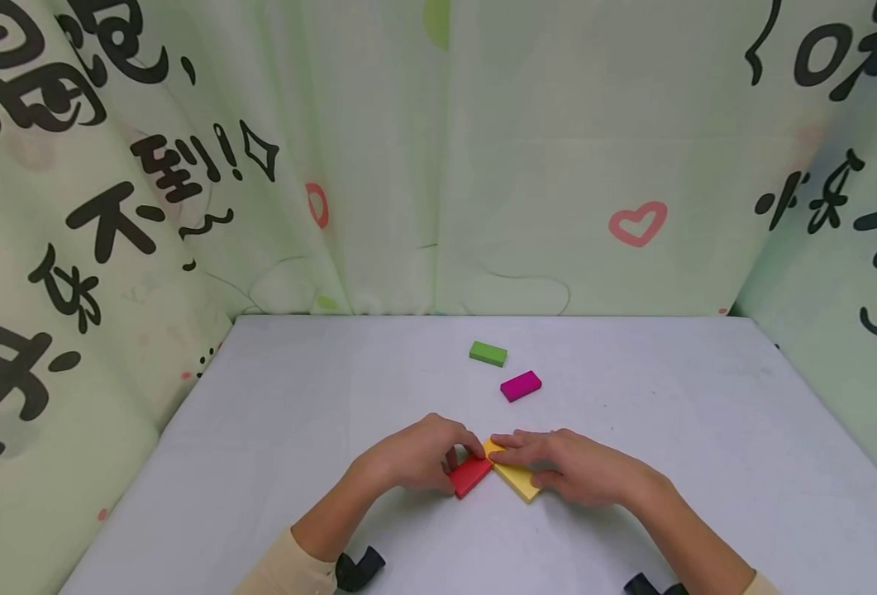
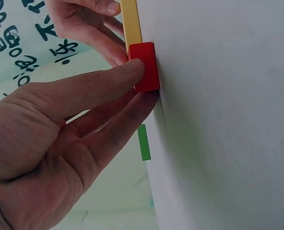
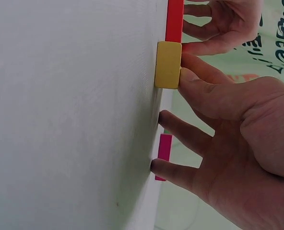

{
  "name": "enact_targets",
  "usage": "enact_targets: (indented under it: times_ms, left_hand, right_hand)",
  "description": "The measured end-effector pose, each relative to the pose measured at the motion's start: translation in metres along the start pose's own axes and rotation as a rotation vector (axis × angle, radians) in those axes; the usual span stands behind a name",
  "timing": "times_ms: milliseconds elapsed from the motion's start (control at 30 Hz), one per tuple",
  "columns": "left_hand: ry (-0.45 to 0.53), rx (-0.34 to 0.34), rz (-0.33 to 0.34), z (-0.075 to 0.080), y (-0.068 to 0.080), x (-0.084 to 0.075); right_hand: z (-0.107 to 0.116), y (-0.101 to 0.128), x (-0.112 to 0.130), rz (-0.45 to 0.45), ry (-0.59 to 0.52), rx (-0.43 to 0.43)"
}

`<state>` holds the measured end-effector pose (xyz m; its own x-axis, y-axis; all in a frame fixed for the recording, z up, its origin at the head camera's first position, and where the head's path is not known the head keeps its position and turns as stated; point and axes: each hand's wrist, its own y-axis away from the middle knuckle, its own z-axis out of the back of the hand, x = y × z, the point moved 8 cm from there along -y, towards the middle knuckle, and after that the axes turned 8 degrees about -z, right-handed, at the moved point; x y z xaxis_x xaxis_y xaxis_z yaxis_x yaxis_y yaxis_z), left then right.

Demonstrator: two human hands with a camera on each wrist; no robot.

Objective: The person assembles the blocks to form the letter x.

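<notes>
Red block (image 1: 471, 476) and yellow block (image 1: 514, 477), each pinched by one hand's grip, touch at their corners; uneven pressure could slide them apart on the table (image 1: 274, 397).

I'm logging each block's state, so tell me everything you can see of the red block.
The red block is a small flat rectangular piece, plain glossy red, looking like painted wood or plastic. It lies flat on the white table, angled, one end meeting the yellow block in a V. The left hand pinches it, thumb on its top face; the right hand holds the yellow one.
</notes>
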<state>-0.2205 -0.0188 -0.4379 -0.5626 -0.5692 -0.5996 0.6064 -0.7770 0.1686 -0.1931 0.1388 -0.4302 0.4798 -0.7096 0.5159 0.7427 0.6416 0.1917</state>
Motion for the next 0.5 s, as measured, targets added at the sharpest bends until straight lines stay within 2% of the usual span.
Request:
enact_targets:
  times_ms: [500]
  left_hand:
    - [0.003,0.005,-0.006,0.0012,0.0012,-0.0016]
  right_hand:
    - [0.0,0.001,0.0011,0.017,0.018,-0.011]
